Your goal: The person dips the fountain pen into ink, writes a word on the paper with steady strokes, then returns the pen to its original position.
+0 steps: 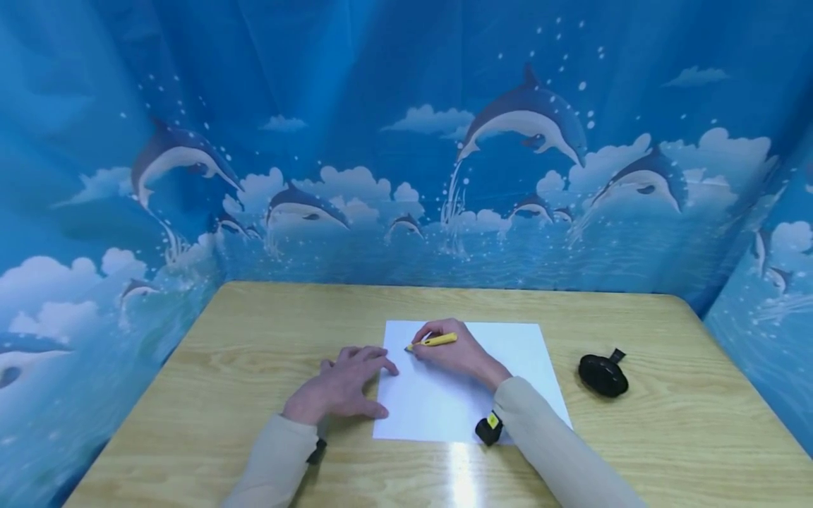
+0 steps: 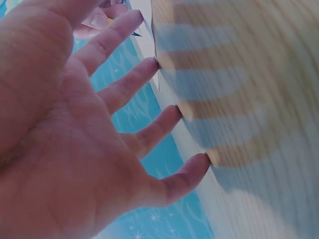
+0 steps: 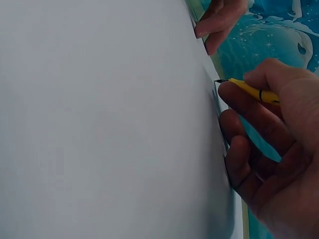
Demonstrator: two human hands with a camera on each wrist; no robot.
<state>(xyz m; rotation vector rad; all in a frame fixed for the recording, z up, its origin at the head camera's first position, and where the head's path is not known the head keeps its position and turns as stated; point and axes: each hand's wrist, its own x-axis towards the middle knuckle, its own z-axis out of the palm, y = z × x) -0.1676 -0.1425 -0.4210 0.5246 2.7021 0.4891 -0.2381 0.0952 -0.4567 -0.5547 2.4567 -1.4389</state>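
Note:
A white sheet of paper (image 1: pixel 416 409) lies flat on the wooden table. My right hand (image 1: pixel 459 351) pinches a yellow fountain pen (image 1: pixel 440 340) over its upper left part. In the right wrist view the dark nib of the pen (image 3: pixel 254 91) points down at the paper (image 3: pixel 109 119) and appears to touch it. I can make out no clear marks on the sheet. My left hand (image 1: pixel 348 384) spreads its fingers at the paper's left edge. Its fingertips (image 2: pixel 180 112) rest on the table and the sheet's edge in the left wrist view, with nothing held.
To the right of the paper, a small black object with a short tab (image 1: pixel 603 375) sits on the table (image 1: pixel 254 339). A black wrist camera with a yellow label (image 1: pixel 488 428) hangs under the right sleeve. A blue dolphin-print curtain (image 1: pixel 356 233) stands behind and at both sides.

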